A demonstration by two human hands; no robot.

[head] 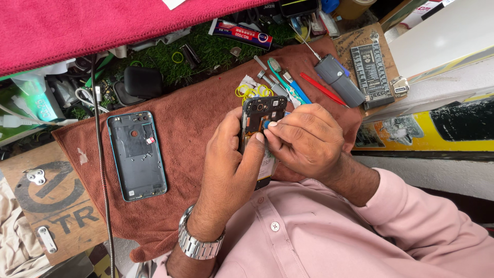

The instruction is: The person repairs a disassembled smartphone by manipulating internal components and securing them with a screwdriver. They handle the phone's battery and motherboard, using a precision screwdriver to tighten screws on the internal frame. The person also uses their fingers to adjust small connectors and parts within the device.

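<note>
Your left hand point(231, 159) gripped the opened phone point(262, 116) just right of frame centre, fingers wrapped round its left edge and the thumb pressed on its exposed inside. Your right hand point(303, 139) was pinched shut on a small blue-tipped tool point(267, 124), the tip touching the phone just below the camera block. The phone's lower end was hidden behind both hands.

The phone hung over a brown towel point(195, 103). To the left the towel was mostly open, with only the removed back cover point(136, 154) lying flat, inside up, well apart from your hands and near the towel's left edge. A black cable point(100, 170) ran down along that edge.

Above the phone room was tight: yellow rubber bands point(249, 91) lay just beside its top end, and a toothbrush point(280, 77), a red pry stick point(320, 87) and a grey driver point(338, 80) fanned out toward the upper right. A black board point(371, 72) sat past the towel's right edge. A pink cloth point(103, 25) covered the upper left, and a glue tube point(242, 33) lay on green turf point(206, 51) beyond the towel's top edge.
</note>
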